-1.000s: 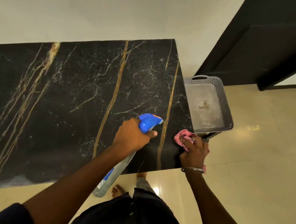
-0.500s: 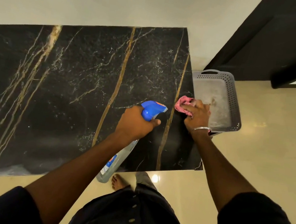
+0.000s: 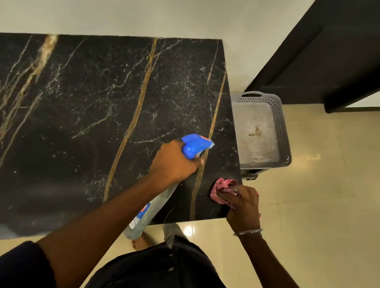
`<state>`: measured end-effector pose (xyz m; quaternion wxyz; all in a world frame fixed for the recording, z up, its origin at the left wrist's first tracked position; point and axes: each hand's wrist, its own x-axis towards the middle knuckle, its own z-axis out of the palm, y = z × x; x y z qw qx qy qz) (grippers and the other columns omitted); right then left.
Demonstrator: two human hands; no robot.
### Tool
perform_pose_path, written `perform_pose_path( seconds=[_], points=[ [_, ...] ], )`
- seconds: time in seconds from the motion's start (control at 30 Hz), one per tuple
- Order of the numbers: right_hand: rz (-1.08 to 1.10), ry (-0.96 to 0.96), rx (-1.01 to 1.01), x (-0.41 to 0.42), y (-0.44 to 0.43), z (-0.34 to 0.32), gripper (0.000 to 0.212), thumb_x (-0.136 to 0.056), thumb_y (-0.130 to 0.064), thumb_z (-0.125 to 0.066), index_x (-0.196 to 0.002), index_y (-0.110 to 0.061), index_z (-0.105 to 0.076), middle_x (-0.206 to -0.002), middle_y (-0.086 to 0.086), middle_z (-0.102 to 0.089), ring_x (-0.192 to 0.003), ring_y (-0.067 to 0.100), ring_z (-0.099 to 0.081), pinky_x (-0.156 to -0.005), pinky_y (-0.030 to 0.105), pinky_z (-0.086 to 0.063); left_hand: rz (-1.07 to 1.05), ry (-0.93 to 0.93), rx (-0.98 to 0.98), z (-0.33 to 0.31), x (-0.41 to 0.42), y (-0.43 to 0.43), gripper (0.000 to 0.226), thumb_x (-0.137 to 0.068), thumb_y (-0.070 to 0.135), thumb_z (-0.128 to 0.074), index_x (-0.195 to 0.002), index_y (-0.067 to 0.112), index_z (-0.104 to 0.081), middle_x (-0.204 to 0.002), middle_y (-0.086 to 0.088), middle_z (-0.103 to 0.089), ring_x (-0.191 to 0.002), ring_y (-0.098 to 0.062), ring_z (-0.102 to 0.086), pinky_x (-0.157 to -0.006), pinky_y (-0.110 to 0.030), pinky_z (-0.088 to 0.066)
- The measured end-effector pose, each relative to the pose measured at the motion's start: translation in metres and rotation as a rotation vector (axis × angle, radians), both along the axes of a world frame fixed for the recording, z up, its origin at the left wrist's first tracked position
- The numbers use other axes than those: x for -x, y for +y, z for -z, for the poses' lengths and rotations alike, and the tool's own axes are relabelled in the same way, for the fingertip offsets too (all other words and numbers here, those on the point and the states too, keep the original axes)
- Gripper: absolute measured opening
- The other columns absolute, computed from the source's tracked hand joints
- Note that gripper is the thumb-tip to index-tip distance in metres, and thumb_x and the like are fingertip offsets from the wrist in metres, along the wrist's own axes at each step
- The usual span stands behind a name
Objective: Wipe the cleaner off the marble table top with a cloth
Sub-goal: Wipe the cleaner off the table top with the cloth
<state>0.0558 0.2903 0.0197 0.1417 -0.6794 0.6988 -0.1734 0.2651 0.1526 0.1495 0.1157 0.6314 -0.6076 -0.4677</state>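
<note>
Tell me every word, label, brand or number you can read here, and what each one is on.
No text is readable.
On the spray bottle, a label: blue and red print, too blurred to read.
On the blue spray head, a sticker: orange strip, too small to read.
On the table top, cloth and basket: no writing shows.

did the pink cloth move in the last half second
Yes. The cloth in the right hand slid toward the person along the table's right edge, from beside the basket's middle to past its near end.
</note>
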Motion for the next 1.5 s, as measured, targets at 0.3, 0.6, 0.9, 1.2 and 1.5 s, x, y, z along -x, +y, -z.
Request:
perform_pose_path(
  seconds=[0.3, 0.6, 0.9, 1.2, 1.5],
  points=[
    [0.009, 0.048, 0.028, 0.006, -0.177, -0.002, 0.048, -0.068, -0.006, -0.05, -0.101, -0.03, -0.076, -0.103, 0.001, -0.062, -0.094, 0.036, -0.052, -0.08, 0.042, -0.043, -0.125, -0.04, -0.048, 0.01, -0.005, -0.059, 0.021, -0.076, 0.032, -0.076, -0.082, 0.019, -0.061, -0.072, 0.002, -0.065, -0.069, -0.014, -0.065, -0.066, -0.026, -0.052],
    [-0.016, 0.064, 0.032, 0.014, -0.364, 0.009, 0.05, -0.06, -0.003, -0.058, -0.101, -0.025, -0.075, -0.11, 0.01, -0.062, -0.095, 0.043, -0.053, -0.08, 0.042, -0.042, -0.272, -0.01, -0.096, 0.02, 0.003, -0.132, 0.02, -0.075, 0.031, -0.076, -0.084, 0.017, -0.064, -0.076, -0.001, -0.069, -0.069, -0.012, -0.066, -0.063, -0.024, -0.051],
    [0.011, 0.1, -0.037, 0.007, -0.487, -0.008, 0.053, -0.07, -0.001, -0.055, -0.112, -0.029, -0.071, -0.12, 0.007, -0.054, -0.107, 0.04, -0.046, -0.086, 0.041, -0.04, -0.299, 0.001, -0.047, 0.018, 0.007, -0.192, 0.023, -0.078, 0.033, -0.075, -0.094, 0.023, -0.061, -0.07, 0.004, -0.063, -0.059, -0.008, -0.059, -0.059, -0.023, -0.052],
    [-0.013, 0.067, -0.05, 0.017, -0.447, -0.006, 0.05, -0.071, 0.007, -0.059, -0.106, -0.026, -0.073, -0.112, 0.006, -0.057, -0.1, 0.037, -0.048, -0.083, 0.041, -0.04, -0.269, -0.045, -0.044, 0.015, -0.002, -0.18, 0.022, -0.074, 0.036, -0.076, -0.075, 0.026, -0.056, -0.063, 0.006, -0.062, -0.058, -0.014, -0.064, -0.067, -0.04, -0.06],
    [-0.09, 0.061, -0.038, 0.021, -0.242, 0.011, 0.038, -0.08, -0.015, -0.059, -0.11, -0.035, -0.069, -0.11, -0.003, -0.064, -0.103, 0.025, -0.056, -0.087, 0.039, -0.04, -0.193, -0.057, -0.052, -0.001, 0.01, -0.135, 0.02, -0.079, 0.032, -0.075, -0.081, 0.02, -0.059, -0.069, 0.005, -0.062, -0.064, -0.007, -0.06, -0.065, -0.026, -0.054]
  ],
)
